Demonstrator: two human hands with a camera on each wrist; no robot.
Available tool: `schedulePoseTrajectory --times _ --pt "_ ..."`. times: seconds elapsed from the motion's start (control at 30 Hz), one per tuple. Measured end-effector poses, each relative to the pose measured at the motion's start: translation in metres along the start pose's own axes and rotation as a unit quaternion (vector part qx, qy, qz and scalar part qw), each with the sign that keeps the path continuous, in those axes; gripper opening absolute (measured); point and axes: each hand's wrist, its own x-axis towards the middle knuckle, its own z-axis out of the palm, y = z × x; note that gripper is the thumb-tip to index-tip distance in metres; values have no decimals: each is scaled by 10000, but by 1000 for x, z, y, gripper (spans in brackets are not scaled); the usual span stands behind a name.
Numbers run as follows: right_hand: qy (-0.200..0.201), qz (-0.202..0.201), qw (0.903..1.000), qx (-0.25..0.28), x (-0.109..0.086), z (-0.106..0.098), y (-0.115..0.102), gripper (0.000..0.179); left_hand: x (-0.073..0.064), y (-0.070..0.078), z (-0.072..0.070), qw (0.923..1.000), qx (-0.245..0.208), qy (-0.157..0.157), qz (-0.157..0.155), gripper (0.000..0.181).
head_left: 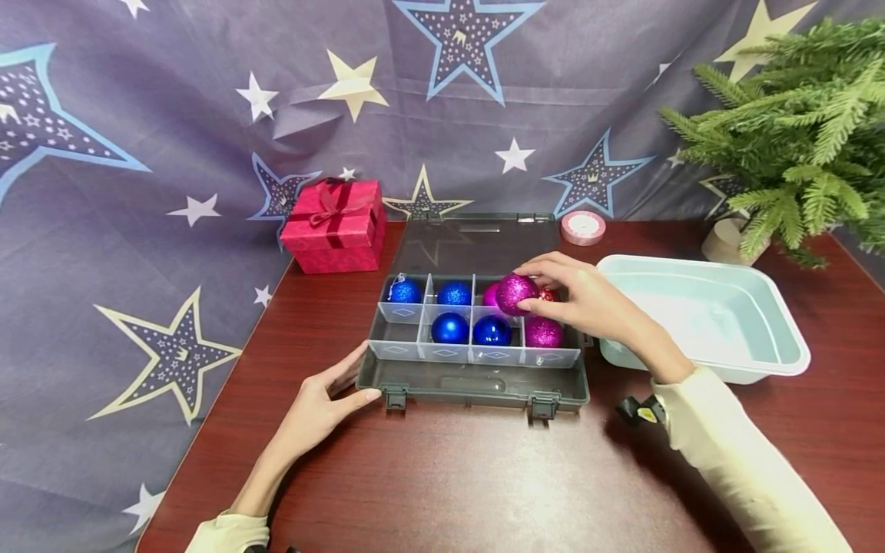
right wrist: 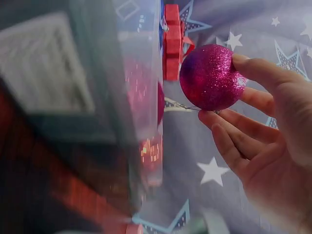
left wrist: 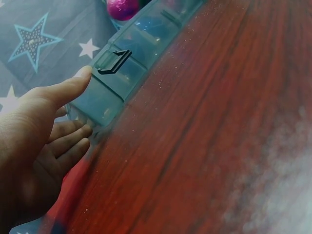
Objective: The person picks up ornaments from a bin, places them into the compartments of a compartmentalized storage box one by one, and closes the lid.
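Note:
My right hand (head_left: 581, 296) pinches a magenta glitter bauble (head_left: 517, 294) between thumb and fingers, above the right part of a divided storage box (head_left: 473, 392). A thin hanging loop shows at the bauble's underside in the right wrist view. Blue baubles (head_left: 450, 328) lie in compartments on the left and in the middle. Another magenta glitter bauble (head_left: 544, 332) occupies the front right compartment. Behind the held one, a pink bauble (head_left: 491, 296) and a red bauble (head_left: 547, 295) are partly hidden. My left hand (head_left: 319, 407) touches the box's front left corner, thumb at the front, fingers along the side.
The box's clear lid (head_left: 477, 246) lies folded back. A pale blue plastic basin (head_left: 781, 330) stands to the right. Behind are a ribbon roll (head_left: 583, 228) and an artificial fir tree (head_left: 809, 138). A red gift box (head_left: 339, 230) sits at the back left.

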Motion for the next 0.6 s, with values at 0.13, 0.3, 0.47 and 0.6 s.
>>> schedulePoseTrajectory --times 0.13,0.3,0.47,0.6 --pt "-110 -113 9998 143 10 9 -6 43 0 1 0 10000 47 1 2 74" --pt "-252 -190 9990 319 21 20 -15 43 0 0 0 10000 39 6 10 74" --pt "-328 -400 9983 253 32 32 -21 43 0 0 -1 9999 69 12 -76 73" --pt "-463 -481 9977 123 40 39 -26 42 -1 0 -1 9999 71 9 -107 73"
